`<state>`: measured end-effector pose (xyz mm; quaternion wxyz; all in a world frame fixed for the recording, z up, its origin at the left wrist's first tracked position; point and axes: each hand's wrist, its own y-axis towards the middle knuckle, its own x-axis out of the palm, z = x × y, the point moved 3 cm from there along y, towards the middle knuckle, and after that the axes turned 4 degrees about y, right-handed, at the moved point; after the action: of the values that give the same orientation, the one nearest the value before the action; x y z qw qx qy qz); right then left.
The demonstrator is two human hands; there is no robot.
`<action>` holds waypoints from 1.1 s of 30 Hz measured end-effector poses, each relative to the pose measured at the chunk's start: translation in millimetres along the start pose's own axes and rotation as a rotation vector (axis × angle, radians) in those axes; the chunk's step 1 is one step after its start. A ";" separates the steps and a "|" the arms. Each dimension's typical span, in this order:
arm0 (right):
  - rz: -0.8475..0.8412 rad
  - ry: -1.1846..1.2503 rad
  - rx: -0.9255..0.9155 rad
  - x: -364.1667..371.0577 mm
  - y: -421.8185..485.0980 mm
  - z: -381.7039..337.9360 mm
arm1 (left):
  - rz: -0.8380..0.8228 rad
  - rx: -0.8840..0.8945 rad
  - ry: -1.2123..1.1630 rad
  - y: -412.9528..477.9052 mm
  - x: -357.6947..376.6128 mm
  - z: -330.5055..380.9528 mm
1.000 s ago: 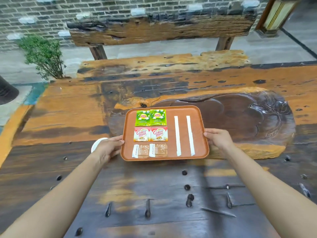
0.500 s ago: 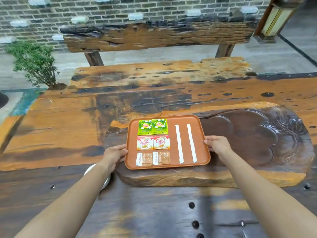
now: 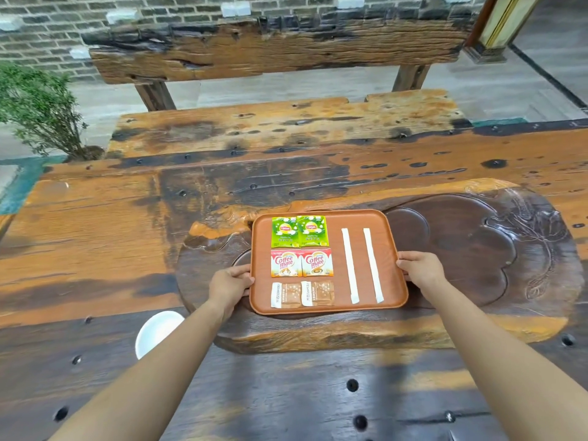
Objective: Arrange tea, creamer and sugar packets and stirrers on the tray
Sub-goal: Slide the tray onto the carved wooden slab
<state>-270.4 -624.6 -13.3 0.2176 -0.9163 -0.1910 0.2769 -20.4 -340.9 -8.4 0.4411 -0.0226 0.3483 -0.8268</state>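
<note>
An orange-brown tray sits on a carved dark wooden tea board. On the tray lie two green tea packets at the far left. Below them are two red-and-white creamer packets, and nearest me two brown sugar packets. Two white wrapped stirrers lie side by side on the tray's right half. My left hand grips the tray's left rim. My right hand grips the right rim.
A small white dish rests on the table just left of my left forearm. The rustic wooden table has holes and metal studs. A wooden bench stands behind it, and a potted shrub at the far left.
Both hands have carried the tray away from me, from the table's near part onto the carved tea board. The packets and stirrers kept their places on it.
</note>
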 end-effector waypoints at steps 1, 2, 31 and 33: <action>-0.001 -0.009 0.003 -1.8 1.5 0.1 | -0.002 0.001 0.009 -0.1 1.7 0.2; -0.002 -0.019 0.006 -3.0 2.6 0.3 | -0.005 0.000 0.013 -0.4 2.9 0.8; -0.228 -0.779 -0.445 103.0 -145.5 -42.3 | -0.229 0.075 0.443 -91.6 -62.2 -6.2; -0.295 -0.798 -0.539 124.6 -178.0 -32.5 | -0.222 0.055 0.496 -105.8 -74.4 -24.6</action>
<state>-195.6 -427.3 48.1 -0.0797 -0.7259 -0.4515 0.5128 -59.0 -232.8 56.1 0.2494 0.1545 0.4183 -0.8597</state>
